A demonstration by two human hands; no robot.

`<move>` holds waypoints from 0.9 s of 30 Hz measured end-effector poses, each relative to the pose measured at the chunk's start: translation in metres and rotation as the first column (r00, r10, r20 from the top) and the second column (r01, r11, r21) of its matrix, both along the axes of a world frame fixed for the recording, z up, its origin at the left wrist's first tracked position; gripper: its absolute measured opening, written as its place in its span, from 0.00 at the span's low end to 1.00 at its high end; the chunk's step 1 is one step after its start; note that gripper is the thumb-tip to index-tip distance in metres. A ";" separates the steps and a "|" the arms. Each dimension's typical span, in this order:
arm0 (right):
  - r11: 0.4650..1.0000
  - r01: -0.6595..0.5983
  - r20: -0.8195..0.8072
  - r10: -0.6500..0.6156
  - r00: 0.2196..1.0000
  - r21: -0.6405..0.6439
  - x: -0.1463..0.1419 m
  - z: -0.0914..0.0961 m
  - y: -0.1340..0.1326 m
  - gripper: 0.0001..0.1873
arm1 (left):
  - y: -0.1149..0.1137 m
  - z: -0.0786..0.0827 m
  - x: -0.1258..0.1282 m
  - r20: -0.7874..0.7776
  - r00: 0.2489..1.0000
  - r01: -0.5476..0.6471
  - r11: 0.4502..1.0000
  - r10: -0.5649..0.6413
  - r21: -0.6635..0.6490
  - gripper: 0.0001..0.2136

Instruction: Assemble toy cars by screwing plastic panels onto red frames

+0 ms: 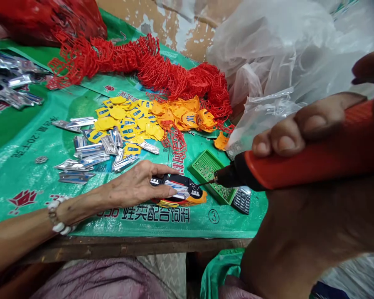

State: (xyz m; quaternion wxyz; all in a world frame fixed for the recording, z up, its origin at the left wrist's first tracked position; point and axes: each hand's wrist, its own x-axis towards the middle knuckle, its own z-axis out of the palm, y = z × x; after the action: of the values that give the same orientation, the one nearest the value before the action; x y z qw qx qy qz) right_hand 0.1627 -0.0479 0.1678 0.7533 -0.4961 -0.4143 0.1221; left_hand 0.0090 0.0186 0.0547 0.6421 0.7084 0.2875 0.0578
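My left hand (143, 182) is closed on a toy car (182, 189) with a black and silver underside facing up and orange and yellow parts below. Thumb and fingers press its sides near the table's front edge. In my right hand (299, 128) is a red electric screwdriver (318, 145) with a black nose, held level. Its thin bit reaches the right end of the car's underside. Behind the bit stands a green tray (205, 166) of small screws. The hand's lower part is dark and close to the camera.
Yellow pieces (127, 120), orange pieces (187, 112) and silver pieces (90, 153) lie in piles on the green sheet (34, 145). Behind them runs a heap of red plastic frames (174, 79). Clear plastic bags (274, 45) fill the back right. A black calculator-like object (243, 200) touches the tray.
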 end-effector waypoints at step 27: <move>0.993 0.077 -0.110 -0.087 0.990 -0.090 -0.016 -0.008 0.007 0.15 | 0.002 -0.002 0.001 0.055 0.998 0.024 0.999 -0.022 -0.026 0.23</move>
State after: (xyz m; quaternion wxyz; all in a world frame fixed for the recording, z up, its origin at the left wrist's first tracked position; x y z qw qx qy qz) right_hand 0.1470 -0.0414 0.1600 0.7581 -0.5367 -0.3445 0.1365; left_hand 0.0095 0.0203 0.0523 0.6597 0.7011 0.2623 0.0661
